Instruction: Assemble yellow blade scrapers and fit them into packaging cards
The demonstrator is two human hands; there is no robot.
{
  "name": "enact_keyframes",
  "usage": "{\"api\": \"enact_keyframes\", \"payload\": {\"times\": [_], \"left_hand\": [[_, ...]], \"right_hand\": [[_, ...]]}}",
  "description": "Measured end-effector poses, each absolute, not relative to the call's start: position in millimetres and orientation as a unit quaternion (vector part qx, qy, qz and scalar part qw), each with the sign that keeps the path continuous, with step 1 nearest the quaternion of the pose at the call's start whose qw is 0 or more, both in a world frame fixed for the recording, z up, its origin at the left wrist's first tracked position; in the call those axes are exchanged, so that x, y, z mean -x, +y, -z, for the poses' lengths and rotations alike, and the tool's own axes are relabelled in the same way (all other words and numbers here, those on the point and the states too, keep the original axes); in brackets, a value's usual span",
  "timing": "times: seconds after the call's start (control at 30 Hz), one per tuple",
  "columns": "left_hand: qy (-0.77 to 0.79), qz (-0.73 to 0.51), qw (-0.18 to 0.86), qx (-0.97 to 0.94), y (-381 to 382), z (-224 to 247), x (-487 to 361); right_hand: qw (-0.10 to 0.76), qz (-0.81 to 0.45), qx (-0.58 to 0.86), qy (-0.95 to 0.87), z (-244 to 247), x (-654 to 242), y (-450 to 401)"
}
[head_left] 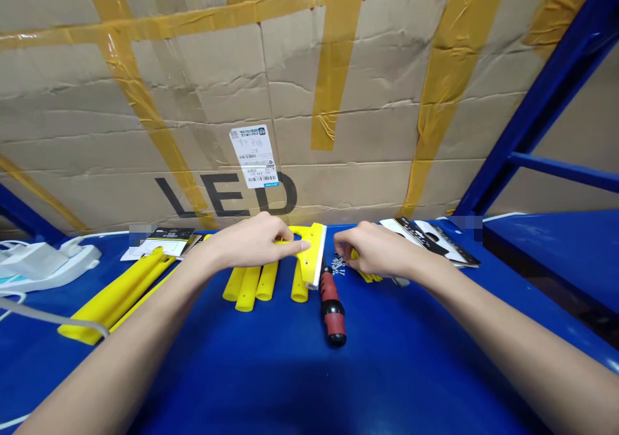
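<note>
My left hand (264, 241) is closed on a yellow scraper (313, 251) with a pale strip along its right edge; the thumb presses on its face. My right hand (370, 247) reaches down with bent, pinched fingers at a small pile of screws (338, 264); whatever lies between the fingertips is hidden. Just below the pile lies a red and black screwdriver (333, 309), its handle toward me. Several yellow tube handles (245, 290) lie under and beside my left hand. Small yellow pieces (370, 277) show partly under my right hand.
Longer yellow parts (113, 296) and printed cards (169, 241) lie at left, near a white power strip (36, 264) with cables. More printed cards (438, 241) sit at right. A large taped cardboard box (290, 100) stands behind the blue table (271, 383), between blue metal posts (536, 100).
</note>
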State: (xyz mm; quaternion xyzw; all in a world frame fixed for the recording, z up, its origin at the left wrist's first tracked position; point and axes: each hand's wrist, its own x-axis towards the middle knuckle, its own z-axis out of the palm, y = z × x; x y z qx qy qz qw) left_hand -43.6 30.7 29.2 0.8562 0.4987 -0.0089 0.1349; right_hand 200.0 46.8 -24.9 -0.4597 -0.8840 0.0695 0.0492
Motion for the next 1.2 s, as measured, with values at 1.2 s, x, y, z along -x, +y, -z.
{"api": "enact_keyframes", "payload": {"times": [1.2], "left_hand": [[0.453,0.002,0.166,-0.876,20.7,-19.1,30.5]], "right_hand": [[0.11,-0.104,0.418,-0.896,34.0,-202.7,53.6]]}}
